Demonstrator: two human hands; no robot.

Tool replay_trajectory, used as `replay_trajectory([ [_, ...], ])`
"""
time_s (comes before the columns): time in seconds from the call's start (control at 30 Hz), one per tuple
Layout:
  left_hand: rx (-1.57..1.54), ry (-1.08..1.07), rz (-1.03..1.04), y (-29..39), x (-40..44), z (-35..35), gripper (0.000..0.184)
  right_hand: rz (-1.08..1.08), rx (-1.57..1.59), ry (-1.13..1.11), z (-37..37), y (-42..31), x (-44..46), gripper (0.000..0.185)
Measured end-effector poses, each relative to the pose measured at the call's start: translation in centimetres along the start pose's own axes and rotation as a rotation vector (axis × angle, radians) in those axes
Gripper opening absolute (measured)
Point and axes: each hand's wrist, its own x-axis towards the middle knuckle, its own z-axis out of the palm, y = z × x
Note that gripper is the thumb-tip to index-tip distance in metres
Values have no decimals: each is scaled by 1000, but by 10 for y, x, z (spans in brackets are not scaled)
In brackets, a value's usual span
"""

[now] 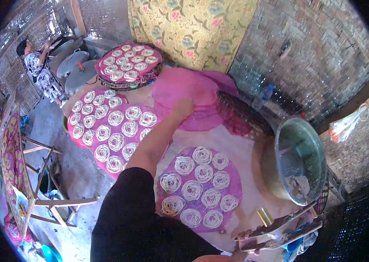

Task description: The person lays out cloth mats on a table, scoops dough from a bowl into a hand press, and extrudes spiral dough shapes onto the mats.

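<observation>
My left hand [184, 107] reaches forward onto a stack of round pink cloths [180, 87]; its fingers are too indistinct to make out. At the bottom right, my right hand [244, 252] is closed around the near end of a wooden press [280, 225] made of two long bars, partly cut off by my body. Just in front of me lies a round pink cloth [236, 187] bearing several coiled white noodle nests [192, 190]. More pink cloths with nests [116, 142] lie to the left of my arm.
A round tray [99, 83] of nests stands at the back. A large tub [269, 168] holds whitish dough [298, 185] at right. A gold cylinder [264, 216] stands by the press. A person [45, 72] is at the far left, near a wooden rack [62, 202].
</observation>
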Motion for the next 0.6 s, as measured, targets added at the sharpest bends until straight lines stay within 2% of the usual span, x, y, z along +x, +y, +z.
replay_trajectory([
  [0.07, -45, 3, 60, 13, -6, -44, 25, -3, 14, -12, -2, 1, 4, 115],
  [0.1, -42, 8, 60, 13, -10, -47, 25, -9, 13, -20, -2, 1, 7, 115],
  [0.17, -123, -9, 257, 10, -23, -48, 29, -15, 9, -31, -3, 1, 10, 116],
  [0.2, -123, -11, 257, 4, -25, -49, 29, -13, 7, -36, -3, 3, 10, 116],
  [0.27, -381, 116, 534, -20, -26, -46, 38, -16, 8, -37, -5, 2, 8, 116],
  [0.33, -238, -86, 3, -91, 11, -34, 52, -20, -1, -42, -5, 2, 8, 116],
  [0.4, 31, 450, -16, -126, 0, -62, 53, -26, 1, -45, -4, 2, 6, 116],
  [0.47, 94, 96, -394, -162, -5, -74, 60, -33, 3, -50, -2, 3, 8, 116],
  [0.53, 98, 39, -375, -206, 3, -52, 60, -41, 9, -54, -3, 3, 8, 116],
  [0.6, 104, -20, -354, -209, 2, -54, 60, -47, 9, -52, -4, 4, 7, 116],
])
